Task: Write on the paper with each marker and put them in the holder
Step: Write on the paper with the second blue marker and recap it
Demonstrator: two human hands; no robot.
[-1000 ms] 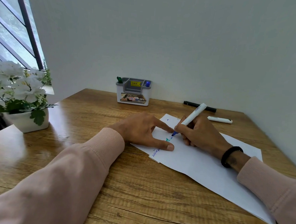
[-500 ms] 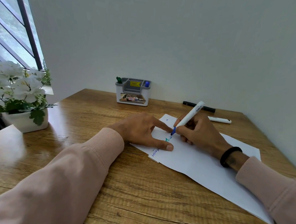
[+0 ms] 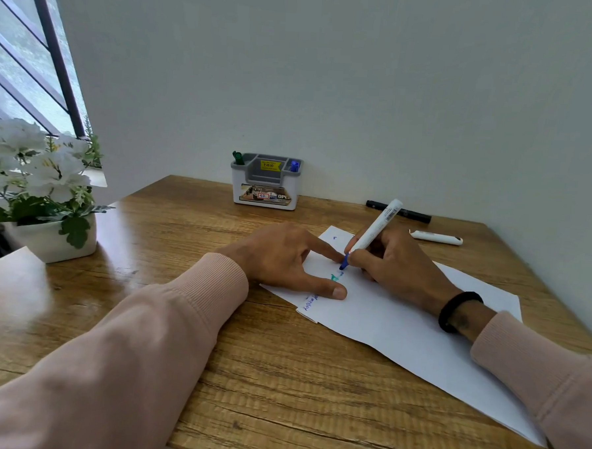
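right hand [image 3: 395,264] grips blue marker [image 3: 373,230], tip on paper [image 3: 402,329]. left hand [image 3: 286,258] flat, fingers spread, pressing paper. holder [image 3: 265,188] by wall; black marker [image 3: 400,211], white marker [image 3: 436,237] beyond paper; flower pot [image 3: 52,240] left.

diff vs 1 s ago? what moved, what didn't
The right hand, gripping the white blue-tipped marker, has worked slightly up the white paper sheet, adding a short blue stroke above the green mark. Nothing was picked up or released. The left hand still pins the paper; the white-and-grey holder, black marker and white marker are unmoved.
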